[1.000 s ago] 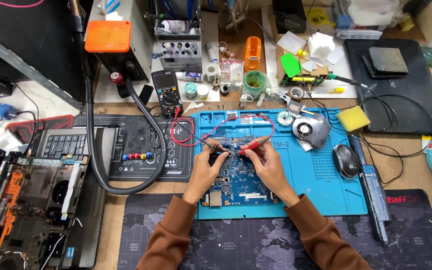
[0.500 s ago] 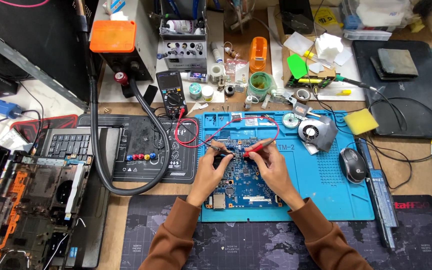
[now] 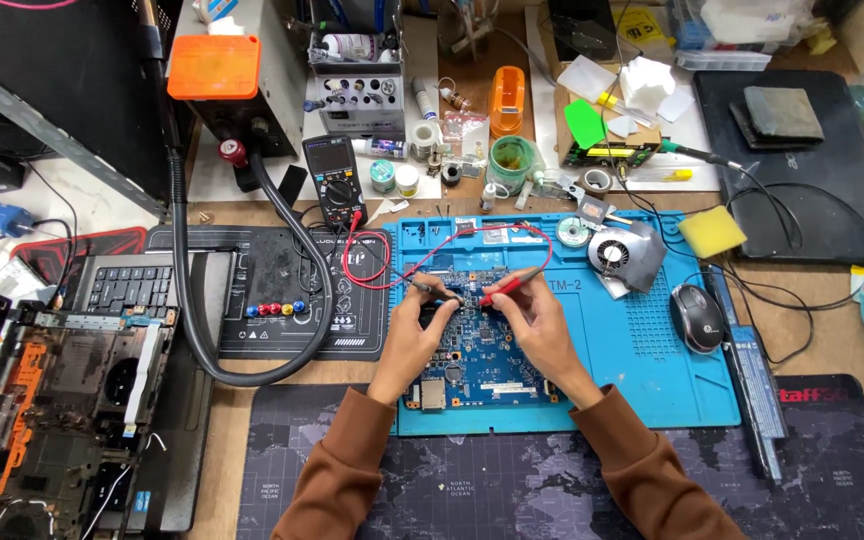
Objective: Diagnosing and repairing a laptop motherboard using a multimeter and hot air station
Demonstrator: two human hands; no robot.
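Blue silicone work mat (image 3: 652, 370) carries near its middle the blue circuit board (image 3: 472, 350), where our left hand (image 3: 412, 335) pinches the black probe (image 3: 432, 290) and our right hand (image 3: 537, 325) pinches the red probe (image 3: 507, 287), both tips on the board, measuring under way.

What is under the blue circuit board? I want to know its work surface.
The blue circuit board lies on a blue work mat. Anything directly beneath the board is covered.
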